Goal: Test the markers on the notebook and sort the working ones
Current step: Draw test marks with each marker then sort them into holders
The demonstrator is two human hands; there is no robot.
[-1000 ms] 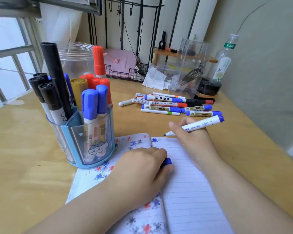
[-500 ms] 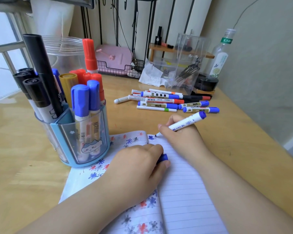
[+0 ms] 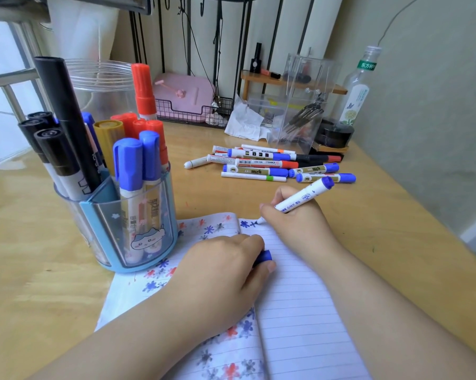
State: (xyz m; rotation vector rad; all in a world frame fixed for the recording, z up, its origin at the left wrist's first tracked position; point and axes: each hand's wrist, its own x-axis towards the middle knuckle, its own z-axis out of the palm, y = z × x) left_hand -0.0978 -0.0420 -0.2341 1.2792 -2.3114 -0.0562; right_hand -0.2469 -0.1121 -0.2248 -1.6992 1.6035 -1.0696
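Lowered since a second ago, the right hand (image 3: 294, 215) now pinches a white plastic marker (image 3: 302, 200), tip touching the lined notebook (image 3: 299, 311) on the wooden table (image 3: 25, 270). Left hand (image 3: 217, 272) grips its blue cap (image 3: 264, 256), pinning the paper. Light, short strokes should show ink best.

**Item count, desk**

Markers upright in holder (image 3: 127, 231): about 12 (4 black, 3 blue, 4 red, 1 yellow). Loose marker pile (image 3: 269, 165): roughly 9, overlap hides some. Uncapped marker (image 3: 304, 198): 1. Blue cap (image 3: 264, 256): 1. Notebook (image 3: 299, 311): 1. Bottle (image 3: 357, 89): 1.
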